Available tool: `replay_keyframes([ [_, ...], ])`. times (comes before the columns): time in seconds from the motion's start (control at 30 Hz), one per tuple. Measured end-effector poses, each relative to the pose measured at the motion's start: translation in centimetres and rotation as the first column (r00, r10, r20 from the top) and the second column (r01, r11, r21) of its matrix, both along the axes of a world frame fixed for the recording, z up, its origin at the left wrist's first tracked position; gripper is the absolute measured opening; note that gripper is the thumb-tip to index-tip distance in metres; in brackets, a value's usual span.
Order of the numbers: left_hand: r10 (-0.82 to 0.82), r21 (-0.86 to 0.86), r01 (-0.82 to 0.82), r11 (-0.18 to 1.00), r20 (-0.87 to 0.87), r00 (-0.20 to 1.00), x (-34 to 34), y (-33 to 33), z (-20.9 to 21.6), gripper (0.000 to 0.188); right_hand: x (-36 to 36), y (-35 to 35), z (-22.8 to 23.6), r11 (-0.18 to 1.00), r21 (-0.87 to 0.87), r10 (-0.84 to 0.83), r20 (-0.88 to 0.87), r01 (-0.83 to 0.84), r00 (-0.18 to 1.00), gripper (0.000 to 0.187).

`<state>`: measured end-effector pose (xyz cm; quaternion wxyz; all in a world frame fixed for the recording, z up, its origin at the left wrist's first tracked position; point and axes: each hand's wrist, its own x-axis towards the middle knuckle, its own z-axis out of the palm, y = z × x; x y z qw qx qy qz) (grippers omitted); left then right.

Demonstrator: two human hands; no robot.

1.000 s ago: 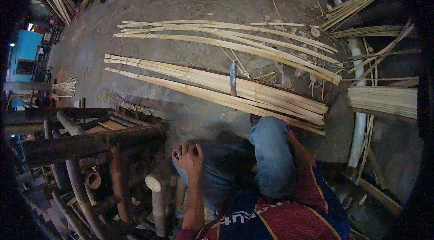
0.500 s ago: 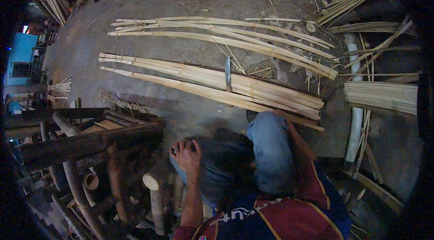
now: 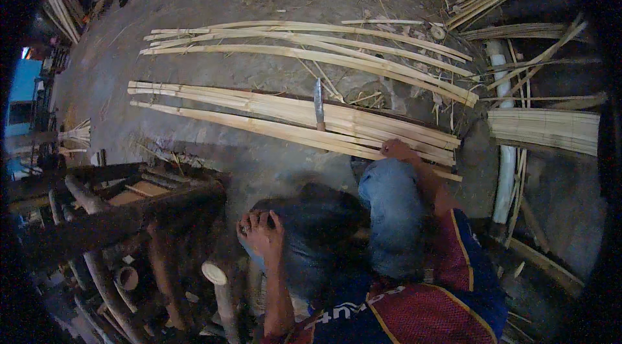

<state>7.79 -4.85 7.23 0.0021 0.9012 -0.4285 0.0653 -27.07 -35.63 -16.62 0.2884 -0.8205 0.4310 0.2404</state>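
Observation:
My left hand point(image 3: 261, 230) rests on my left knee, fingers spread over the denim and holding nothing. Beyond my right knee, my right hand point(image 3: 396, 148) is at the near edge of a bundle of pale split-bamboo strips point(image 3: 278, 105). Its fingers are too blurred and partly hidden to show whether they grip anything. One separate strip point(image 3: 253, 126) lies along the near side of that bundle. A knife point(image 3: 319, 104) lies across the bundle just left of my right hand, its blade pointing away from me.
Farther off on the floor lies a second group of long strips point(image 3: 259, 50). At right, more strips point(image 3: 544, 127) rest across a pale pole point(image 3: 505, 182). A dark wooden frame of poles point(image 3: 110, 214) stands close on my left, beside an upright cut log point(image 3: 217, 276).
My right hand has come forward from behind my right knee to the strips' near edge. My left hand stays on the knee. The whole view has shifted slightly.

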Motion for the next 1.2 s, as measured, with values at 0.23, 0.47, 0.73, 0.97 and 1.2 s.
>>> replay_keyframes([
  [0.23,0.002,0.115,-0.001,0.993,-0.014,1.0,0.6,-0.1,-1.3,0.018,4.5,-16.8,-4.4,0.972,-0.199,-0.146,-0.097,0.125,0.984,0.03],
  [0.47,0.012,0.203,0.009,0.979,-0.102,0.995,1.1,-4.2,-1.1,0.014,10.3,-31.4,-11.2,0.714,-0.697,-0.042,0.047,0.063,0.998,0.04],
  [0.73,-0.037,0.162,0.086,0.983,-0.281,0.959,3.3,-7.2,-0.9,0.029,14.0,-45.4,-20.7,0.33,-0.942,0.354,0.06,-0.065,0.933,0.037],
  [0.97,0.039,0.233,0.045,0.971,-0.341,0.939,2.2,-8.3,-0.7,0.035,19.0,-40.4,-16.9,0.67,-0.742,0.014,-0.025,-0.028,1.0,0.044],
  [1.2,0.228,0.44,-0.063,0.896,-0.334,0.914,1.2,-5.2,0.6,0.043,16.9,-36.7,-10.6,0.63,-0.752,0.121,-0.151,-0.194,0.981,0.057],
])
